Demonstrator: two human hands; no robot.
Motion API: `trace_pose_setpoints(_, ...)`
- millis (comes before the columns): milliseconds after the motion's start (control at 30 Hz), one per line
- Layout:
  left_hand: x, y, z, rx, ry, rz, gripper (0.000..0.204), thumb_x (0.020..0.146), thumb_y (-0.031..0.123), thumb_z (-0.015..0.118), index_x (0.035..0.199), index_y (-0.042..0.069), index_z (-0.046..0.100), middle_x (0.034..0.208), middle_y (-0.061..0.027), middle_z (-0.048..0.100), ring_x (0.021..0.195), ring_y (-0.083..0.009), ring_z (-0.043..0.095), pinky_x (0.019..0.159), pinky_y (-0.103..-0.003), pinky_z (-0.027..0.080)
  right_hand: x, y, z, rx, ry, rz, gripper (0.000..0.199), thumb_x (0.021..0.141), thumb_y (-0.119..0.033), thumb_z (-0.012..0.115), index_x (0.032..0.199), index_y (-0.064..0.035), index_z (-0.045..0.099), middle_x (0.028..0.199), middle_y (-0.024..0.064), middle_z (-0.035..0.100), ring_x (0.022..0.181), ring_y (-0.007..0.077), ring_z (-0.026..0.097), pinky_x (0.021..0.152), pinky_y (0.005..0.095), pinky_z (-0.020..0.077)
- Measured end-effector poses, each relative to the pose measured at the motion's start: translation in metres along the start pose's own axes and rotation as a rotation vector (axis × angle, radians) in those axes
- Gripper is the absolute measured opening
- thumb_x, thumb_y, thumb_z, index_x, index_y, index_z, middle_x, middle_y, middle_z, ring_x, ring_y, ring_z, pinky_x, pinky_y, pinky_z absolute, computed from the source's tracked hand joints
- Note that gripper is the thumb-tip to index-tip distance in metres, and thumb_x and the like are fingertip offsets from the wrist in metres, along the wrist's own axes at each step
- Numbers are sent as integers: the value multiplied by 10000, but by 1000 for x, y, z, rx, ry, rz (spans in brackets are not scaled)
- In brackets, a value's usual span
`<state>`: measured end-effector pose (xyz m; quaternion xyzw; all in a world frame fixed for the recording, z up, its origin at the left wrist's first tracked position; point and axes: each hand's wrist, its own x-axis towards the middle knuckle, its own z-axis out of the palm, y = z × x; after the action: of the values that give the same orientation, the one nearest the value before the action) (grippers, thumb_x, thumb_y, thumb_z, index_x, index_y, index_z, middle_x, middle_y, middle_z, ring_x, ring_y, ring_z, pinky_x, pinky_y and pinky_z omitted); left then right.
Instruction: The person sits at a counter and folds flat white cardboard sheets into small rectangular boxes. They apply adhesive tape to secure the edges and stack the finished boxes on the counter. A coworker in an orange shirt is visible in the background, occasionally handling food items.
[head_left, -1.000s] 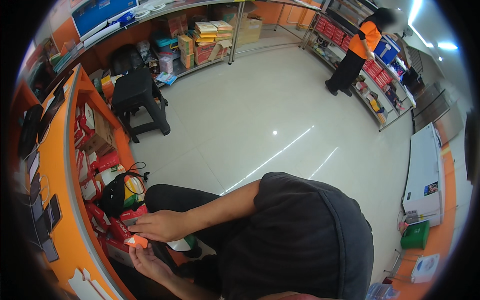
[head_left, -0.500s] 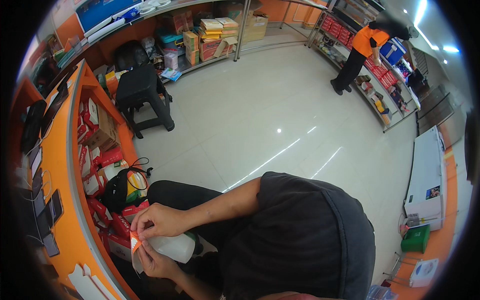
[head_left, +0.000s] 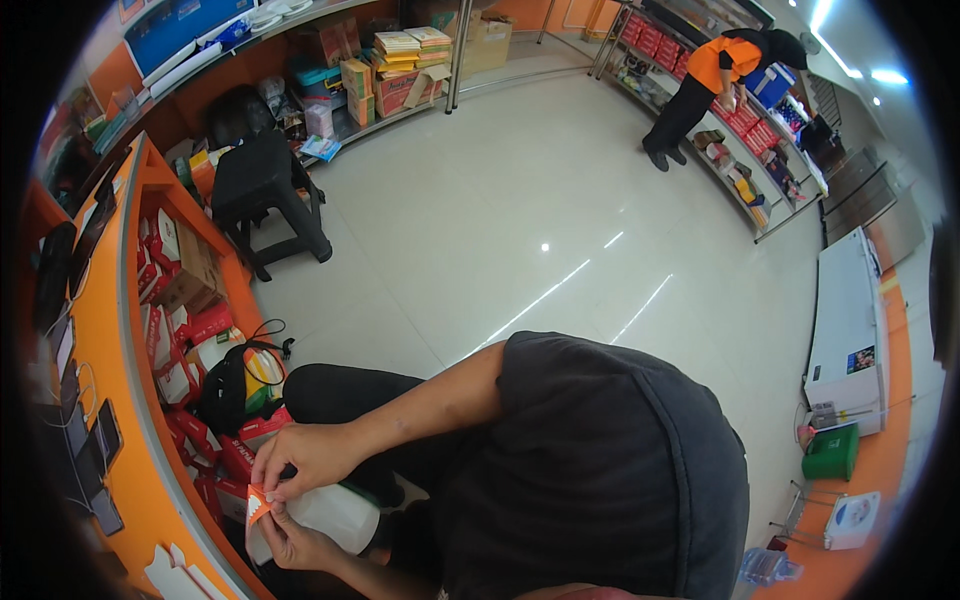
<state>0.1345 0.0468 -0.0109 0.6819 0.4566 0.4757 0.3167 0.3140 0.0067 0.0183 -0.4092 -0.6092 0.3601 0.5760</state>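
Observation:
My right hand [head_left: 312,458] and my left hand [head_left: 303,541] meet at the lower left, in front of the orange counter. Between their fingertips they pinch a small folded paper piece [head_left: 257,502], orange with a white zigzag pattern. The right fingers close on its upper edge; the left thumb and fingers hold it from below. Part of the piece is hidden behind the fingers. A whitish plastic container [head_left: 338,514] is just right of the hands, partly covered by them. Red-and-white cartons [head_left: 235,455] lie in the counter's shelf beyond the fingers.
The orange counter [head_left: 110,330] runs along the left, with phones [head_left: 107,428] and cables on it. A black bag [head_left: 225,390] rests on the cartons. Behind are a black stool [head_left: 265,200] and stocked shelves. A person in an orange top [head_left: 722,68] bends at the far-right shelf.
The view has shifted slightly, so the room sits a little further left and up. Both hands keep hold of the paper piece, whose angle has altered slightly. The far person's arms have moved.

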Motion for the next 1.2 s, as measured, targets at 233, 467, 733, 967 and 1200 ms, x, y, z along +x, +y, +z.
trace_pose_setpoints(233,2,-1,-6,-143,-49,-108,314,968,155,650,1112,-125,665,1023,-158,706,918,-183,676,885,-294,559,-1,-2,-2,-131,-26,-121,202,816,-125,709,981,-14,743,1118,155,676,991,266,663,849,354,525)
trace_pose_setpoints(467,5,1,0,-192,-65,34,306,917,150,719,1050,-123,683,937,-137,717,808,-162,645,765,-265,534,2,-9,-2,-59,102,-47,167,748,-144,727,849,-12,746,1022,139,706,798,222,679,710,331,540)
trace_pose_setpoints(733,3,-9,-12,-216,-13,-41,279,967,138,647,1099,-107,665,988,-111,696,892,-166,631,824,-267,502,1,-9,9,-61,22,-118,147,782,-153,767,877,-41,769,1101,111,649,952,218,636,799,331,515)
trace_pose_setpoints(967,9,-35,-29,-209,-120,102,329,995,156,611,1181,-116,628,1085,-144,674,967,-182,631,892,-284,495,-2,-17,13,-18,-12,-72,157,804,-118,750,933,-28,763,1133,114,596,1012,231,621,835,331,521)
trace_pose_setpoints(1200,8,-14,-26,-399,-133,24,357,1011,145,585,1244,-124,577,1098,-167,668,985,-184,634,907,-290,504,5,-28,11,-76,60,-137,176,791,-147,741,889,-1,740,1109,100,651,923,230,650,794,326,515)
